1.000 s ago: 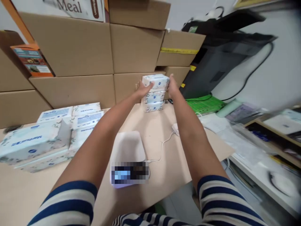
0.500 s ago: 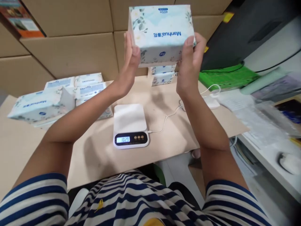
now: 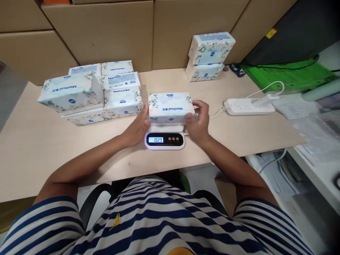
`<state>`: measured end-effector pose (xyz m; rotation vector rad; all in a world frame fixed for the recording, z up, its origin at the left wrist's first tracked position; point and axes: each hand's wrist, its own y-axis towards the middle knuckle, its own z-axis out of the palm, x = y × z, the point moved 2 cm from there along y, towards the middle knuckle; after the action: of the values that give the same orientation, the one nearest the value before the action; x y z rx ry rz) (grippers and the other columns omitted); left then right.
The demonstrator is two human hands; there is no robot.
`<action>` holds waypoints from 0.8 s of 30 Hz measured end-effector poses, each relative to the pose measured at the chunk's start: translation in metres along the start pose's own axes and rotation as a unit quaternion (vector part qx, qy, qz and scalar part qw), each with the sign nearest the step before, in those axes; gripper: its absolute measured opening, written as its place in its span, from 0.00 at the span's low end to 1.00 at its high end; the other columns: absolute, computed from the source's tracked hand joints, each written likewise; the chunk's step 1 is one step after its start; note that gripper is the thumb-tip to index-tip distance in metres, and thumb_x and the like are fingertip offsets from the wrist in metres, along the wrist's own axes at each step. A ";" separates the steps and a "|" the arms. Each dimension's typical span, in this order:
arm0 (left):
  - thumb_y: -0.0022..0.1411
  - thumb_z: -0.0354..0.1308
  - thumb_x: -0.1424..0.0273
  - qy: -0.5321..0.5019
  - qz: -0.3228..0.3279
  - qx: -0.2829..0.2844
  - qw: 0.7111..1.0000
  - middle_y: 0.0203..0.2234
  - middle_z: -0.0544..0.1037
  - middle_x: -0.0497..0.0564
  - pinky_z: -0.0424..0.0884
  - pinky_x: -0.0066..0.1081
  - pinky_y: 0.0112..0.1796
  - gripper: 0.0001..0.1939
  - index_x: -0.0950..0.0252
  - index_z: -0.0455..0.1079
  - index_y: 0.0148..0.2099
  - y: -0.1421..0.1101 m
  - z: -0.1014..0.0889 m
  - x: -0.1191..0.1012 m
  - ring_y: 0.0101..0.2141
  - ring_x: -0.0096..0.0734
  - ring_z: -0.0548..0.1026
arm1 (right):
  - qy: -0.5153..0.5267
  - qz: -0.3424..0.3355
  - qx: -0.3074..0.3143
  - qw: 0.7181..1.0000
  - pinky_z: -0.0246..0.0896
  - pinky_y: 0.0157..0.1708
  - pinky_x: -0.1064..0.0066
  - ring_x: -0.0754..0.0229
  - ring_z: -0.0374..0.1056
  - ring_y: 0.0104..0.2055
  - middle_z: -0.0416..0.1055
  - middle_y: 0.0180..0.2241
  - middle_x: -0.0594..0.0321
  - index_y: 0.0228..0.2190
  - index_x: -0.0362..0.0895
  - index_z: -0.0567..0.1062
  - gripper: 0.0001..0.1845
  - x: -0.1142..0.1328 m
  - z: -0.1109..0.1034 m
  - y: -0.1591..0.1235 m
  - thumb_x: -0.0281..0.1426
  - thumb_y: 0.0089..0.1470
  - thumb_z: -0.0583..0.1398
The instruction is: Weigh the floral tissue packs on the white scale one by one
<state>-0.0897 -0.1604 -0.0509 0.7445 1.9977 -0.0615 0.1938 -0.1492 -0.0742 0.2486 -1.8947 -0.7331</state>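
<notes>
A white tissue pack (image 3: pixel 171 108) with blue lettering and leaf prints is gripped at its two ends between my hands. My left hand (image 3: pixel 137 126) presses its left end, and my right hand (image 3: pixel 198 122) wraps round the right end with the thumb on the front. Under the pack is a white digital scale (image 3: pixel 164 146), its plate mostly covered; the lit display reads about -102.9. Whether the pack touches the plate I cannot tell. Two more tissue packs (image 3: pixel 212 49) are stacked by the boxes at the back, and several others (image 3: pixel 71 92) stand piled to the left.
Cardboard boxes (image 3: pixel 111 35) line the back of the wooden table (image 3: pixel 127 161). On the right lie a white power strip (image 3: pixel 251 107) with cables, a green board (image 3: pixel 281 76) and a dark machine (image 3: pixel 294 39). The table's front edge runs just before my body.
Both hands took the top pack off the back stack, leaving two there, and brought it toward me and down over the scale. The display now shows a minus sign.
</notes>
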 end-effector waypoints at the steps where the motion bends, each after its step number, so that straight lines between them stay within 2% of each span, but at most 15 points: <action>1: 0.73 0.29 0.32 0.012 0.003 -0.002 1.000 0.84 0.36 0.49 0.40 0.56 0.82 0.49 0.50 0.28 0.85 -0.002 -0.001 0.007 0.83 0.55 0.38 | 0.014 -0.002 -0.023 1.000 0.76 0.54 0.50 0.51 0.74 0.49 0.72 0.48 0.58 0.54 0.53 0.70 0.42 -0.004 -0.001 0.003 0.72 0.59 0.54; 4: 0.74 0.32 0.33 0.045 0.066 -0.009 0.997 0.84 0.28 0.49 0.42 0.58 0.81 0.49 0.48 0.19 0.84 -0.007 -0.001 0.021 0.83 0.57 0.36 | 0.069 0.047 -0.061 0.995 0.76 0.50 0.52 0.54 0.74 0.41 0.69 0.39 0.63 0.55 0.55 0.71 0.39 -0.014 0.000 0.008 0.69 0.65 0.46; 7: 0.74 0.35 0.33 0.040 0.116 -0.015 0.992 0.84 0.25 0.50 0.42 0.57 0.81 0.50 0.47 0.16 0.83 -0.006 0.003 0.023 0.83 0.56 0.34 | 0.059 0.106 -0.034 0.992 0.76 0.50 0.50 0.52 0.74 0.41 0.70 0.39 0.62 0.57 0.58 0.72 0.38 -0.017 0.006 0.007 0.69 0.64 0.47; 11: 0.73 0.33 0.32 0.004 0.105 -0.033 0.994 0.84 0.31 0.50 0.43 0.54 0.81 0.50 0.47 0.20 0.84 -0.002 0.008 0.020 0.83 0.53 0.38 | 0.036 0.126 0.009 0.991 0.77 0.51 0.45 0.48 0.76 0.50 0.72 0.47 0.60 0.66 0.62 0.67 0.43 -0.015 0.006 0.006 0.71 0.61 0.49; 14: 0.74 0.33 0.33 0.003 0.106 -0.044 0.993 0.85 0.32 0.49 0.43 0.53 0.81 0.49 0.47 0.21 0.84 -0.002 0.009 0.017 0.83 0.53 0.39 | 0.027 0.129 0.008 0.991 0.76 0.52 0.45 0.48 0.76 0.50 0.73 0.50 0.57 0.69 0.61 0.63 0.45 -0.012 0.003 0.008 0.70 0.61 0.50; 18: 0.75 0.32 0.34 -0.003 0.101 -0.048 0.994 0.85 0.33 0.49 0.48 0.54 0.81 0.46 0.45 0.23 0.84 -0.006 0.007 0.011 0.83 0.53 0.39 | 0.008 0.131 -0.006 0.991 0.77 0.46 0.49 0.48 0.77 0.49 0.74 0.51 0.56 0.68 0.61 0.66 0.45 -0.008 0.001 0.006 0.71 0.61 0.50; 21: 0.75 0.31 0.35 0.009 0.100 -0.070 0.992 0.84 0.39 0.50 0.51 0.54 0.80 0.44 0.44 0.29 0.84 -0.008 0.005 0.009 0.83 0.53 0.42 | 0.028 0.139 -0.022 0.990 0.76 0.40 0.55 0.52 0.77 0.43 0.74 0.48 0.57 0.66 0.60 0.68 0.44 -0.005 0.002 0.003 0.72 0.61 0.49; 24: 0.77 0.31 0.37 0.036 0.125 -0.105 0.986 0.81 0.50 0.53 0.63 0.54 0.74 0.40 0.42 0.38 0.83 -0.009 0.005 0.014 0.80 0.53 0.51 | 0.057 0.150 -0.049 0.986 0.70 0.34 0.62 0.59 0.68 0.29 0.73 0.39 0.63 0.62 0.59 0.70 0.42 -0.003 0.002 0.005 0.71 0.62 0.48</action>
<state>-0.0953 -0.1627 -0.0672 0.8633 1.9269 0.3240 0.1944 -0.1432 -0.0743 -0.0564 -1.7334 -0.5913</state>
